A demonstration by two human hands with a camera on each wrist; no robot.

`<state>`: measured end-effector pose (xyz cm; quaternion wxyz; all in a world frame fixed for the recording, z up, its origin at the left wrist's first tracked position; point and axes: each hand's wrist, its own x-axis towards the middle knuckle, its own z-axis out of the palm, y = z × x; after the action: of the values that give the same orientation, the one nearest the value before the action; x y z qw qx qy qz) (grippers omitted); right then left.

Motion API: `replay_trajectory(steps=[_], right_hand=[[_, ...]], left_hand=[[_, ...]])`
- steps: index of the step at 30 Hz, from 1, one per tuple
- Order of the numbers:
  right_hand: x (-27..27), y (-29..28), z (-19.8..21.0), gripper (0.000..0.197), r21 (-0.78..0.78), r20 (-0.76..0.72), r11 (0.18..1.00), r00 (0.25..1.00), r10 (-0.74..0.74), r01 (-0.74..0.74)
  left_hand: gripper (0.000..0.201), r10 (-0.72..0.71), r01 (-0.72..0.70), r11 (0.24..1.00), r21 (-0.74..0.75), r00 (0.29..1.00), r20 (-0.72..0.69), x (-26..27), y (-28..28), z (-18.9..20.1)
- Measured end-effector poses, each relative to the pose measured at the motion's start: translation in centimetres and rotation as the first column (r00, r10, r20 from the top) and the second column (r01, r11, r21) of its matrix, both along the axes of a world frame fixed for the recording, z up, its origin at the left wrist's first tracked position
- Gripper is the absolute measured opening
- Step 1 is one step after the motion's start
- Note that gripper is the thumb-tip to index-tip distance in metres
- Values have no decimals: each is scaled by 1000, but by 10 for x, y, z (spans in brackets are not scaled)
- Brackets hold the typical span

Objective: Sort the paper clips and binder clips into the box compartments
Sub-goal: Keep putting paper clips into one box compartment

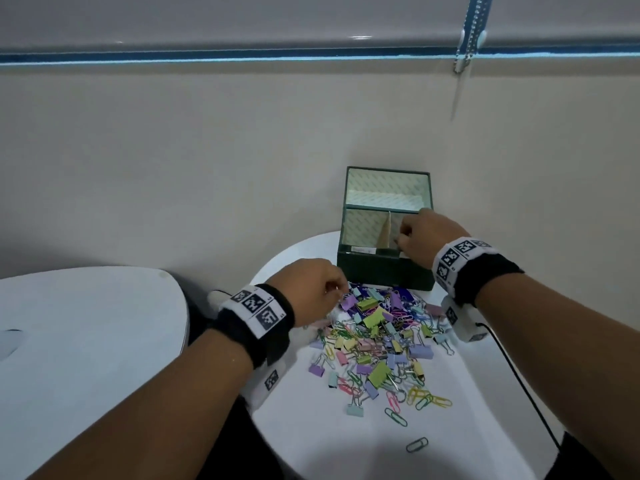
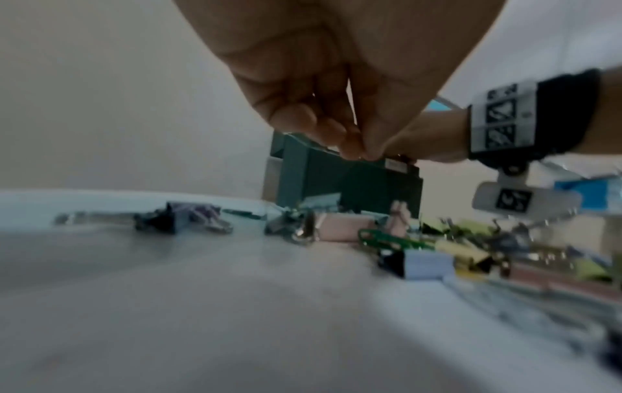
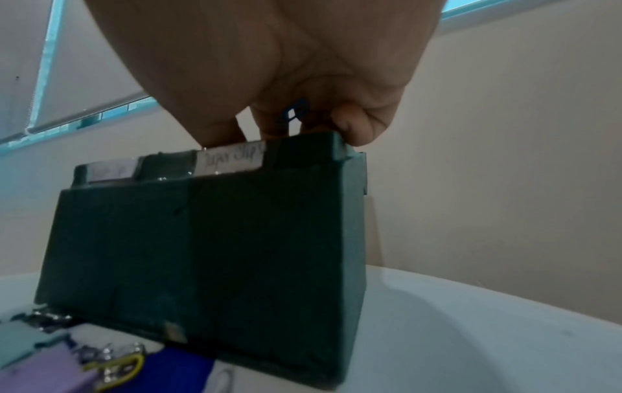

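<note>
A dark green box (image 1: pixel 384 271) stands open at the table's back, a card divider splitting it in two. My right hand (image 1: pixel 401 237) hovers over the right compartment and pinches a blue paper clip (image 3: pixel 293 111) just above the rim, behind a "Paper Clips" label (image 3: pixel 232 158). A mixed pile of pastel binder clips and coloured paper clips (image 1: pixel 381 334) lies in front of the box. My left hand (image 1: pixel 337 289) is at the pile's upper left edge, fingertips (image 2: pixel 353 151) pinched together; a thin silvery wire shows there, seemingly a paper clip.
The round white table (image 1: pixel 346 452) ends close to the beige wall behind the box. A second white surface (image 1: pixel 86 341) lies to the left across a dark gap. A black cable (image 1: pixel 519 375) runs down the right side. One green paper clip (image 1: pixel 417 445) lies apart near the front.
</note>
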<state>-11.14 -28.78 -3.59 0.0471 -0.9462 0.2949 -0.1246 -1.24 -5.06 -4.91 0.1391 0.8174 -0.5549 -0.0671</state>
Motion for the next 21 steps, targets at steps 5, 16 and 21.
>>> replay_trajectory(steps=[5, 16, 21], right_hand=[[-5, -5, 0, 29, 67, 83, 996, 995, 51, -56], [-45, 31, 5, 12, 119, -100, 969, 969, 227, -215], [-62, 46, -17, 8, 172, -382, 959, 883, 275, -224]], left_hand=[[15, -111, 90, 973, 211, 990, 91, -17, -11, -12], [13, -45, 29, 972, 232, 997, 63, -13, -14, -16], [10, -51, 40, 972, 232, 998, 40, -13, -14, -16]])
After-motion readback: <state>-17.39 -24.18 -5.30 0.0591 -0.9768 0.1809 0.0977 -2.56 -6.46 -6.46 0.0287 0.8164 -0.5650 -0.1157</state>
